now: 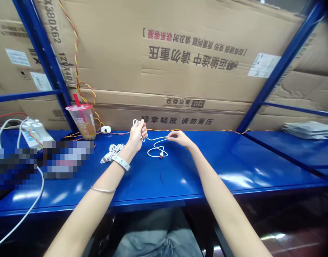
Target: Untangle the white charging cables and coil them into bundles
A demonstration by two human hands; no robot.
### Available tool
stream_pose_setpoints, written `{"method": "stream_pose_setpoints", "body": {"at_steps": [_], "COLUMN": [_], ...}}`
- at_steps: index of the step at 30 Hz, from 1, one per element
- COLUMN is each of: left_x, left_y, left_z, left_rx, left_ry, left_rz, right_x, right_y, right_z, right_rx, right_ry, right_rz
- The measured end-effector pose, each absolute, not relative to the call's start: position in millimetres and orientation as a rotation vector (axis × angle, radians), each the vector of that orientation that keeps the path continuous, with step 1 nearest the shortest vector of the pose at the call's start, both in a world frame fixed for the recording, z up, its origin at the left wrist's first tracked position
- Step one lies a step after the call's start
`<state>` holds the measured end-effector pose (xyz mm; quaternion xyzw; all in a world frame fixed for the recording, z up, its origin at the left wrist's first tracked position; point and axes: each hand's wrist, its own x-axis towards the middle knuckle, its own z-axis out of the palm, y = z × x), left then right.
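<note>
The left hand [137, 136], wrist raised, is clamped on a thin white cable [155, 141], which the right hand [181, 138] pinches between its fingertips, arm reaching forward. The hands stand apart above a glossy blue metal surface [206, 167], with a bundled white cable coil [112, 152] just left of the left hand.

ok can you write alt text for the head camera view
The left hand and right hand hold a thin white cable in loops over a glossy blue metal shelf. A bundled white cable lies to their left, near a clear plastic cup with a red straw, with large cardboard boxes behind.
</note>
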<state>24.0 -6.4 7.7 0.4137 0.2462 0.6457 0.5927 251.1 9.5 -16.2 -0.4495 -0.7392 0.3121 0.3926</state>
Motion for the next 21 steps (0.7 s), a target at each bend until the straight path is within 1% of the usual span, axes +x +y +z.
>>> {"method": "stream_pose_setpoints", "body": {"at_steps": [3, 6, 12, 15, 17, 19, 21], "left_x": [32, 42, 53, 51, 48, 44, 41], "left_y": [-11, -16, -18, -13, -9, -6, -2], "left_z": [3, -4, -15, -16, -16, -16, -16], "left_rx": [1.245, 1.605, 2.127, 2.158, 2.104, 1.984, 1.809], "left_ry": [0.765, 0.954, 1.01, 1.123, 1.128, 1.11, 1.098], "left_rz": [1.48, 1.371, 1.25, 1.312, 1.328, 1.347, 1.439], "right_x": [246, 234, 203, 194, 193, 194, 196], "right_y": [8, 2, -12, -15, -15, -14, -13], "right_z": [-12, -4, 3, 3, 2, 0, -4], "right_rx": [-1.092, -0.992, -0.889, -0.833, -0.804, -0.862, -1.005], "right_ry": [-1.706, -1.598, -1.474, -1.532, -1.561, -1.581, -1.655], "right_rz": [0.875, 0.847, 0.918, 0.901, 0.832, 0.699, 0.623]}}
